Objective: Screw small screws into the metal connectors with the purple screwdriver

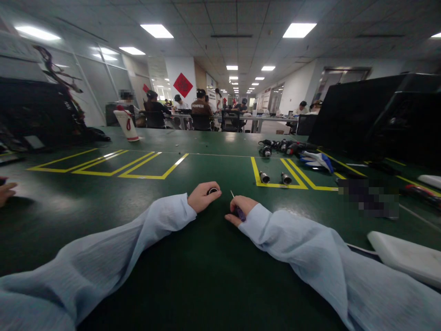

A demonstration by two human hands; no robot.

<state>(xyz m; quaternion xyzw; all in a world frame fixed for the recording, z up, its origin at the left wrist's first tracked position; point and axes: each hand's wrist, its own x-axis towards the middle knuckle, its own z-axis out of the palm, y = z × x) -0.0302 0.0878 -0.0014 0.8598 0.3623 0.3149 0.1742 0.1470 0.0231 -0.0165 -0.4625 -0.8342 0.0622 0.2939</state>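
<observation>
My left hand is closed round a small dark cylindrical part with a bright metal ring at its end. Just to the right, my right hand grips a screwdriver with a dark purple handle. Its thin shaft points up and to the left, apart from the part in my left hand. Both hands are over the green table. Two metal cylindrical connectors, one on the left and one on the right, lie inside a yellow taped box beyond my right hand.
Cabled connectors and a blue-and-white glove lie at the back right. A paper cup stands at the back left. More yellow tape marks the left side. Another person's hand shows at the left edge. A white object sits at right.
</observation>
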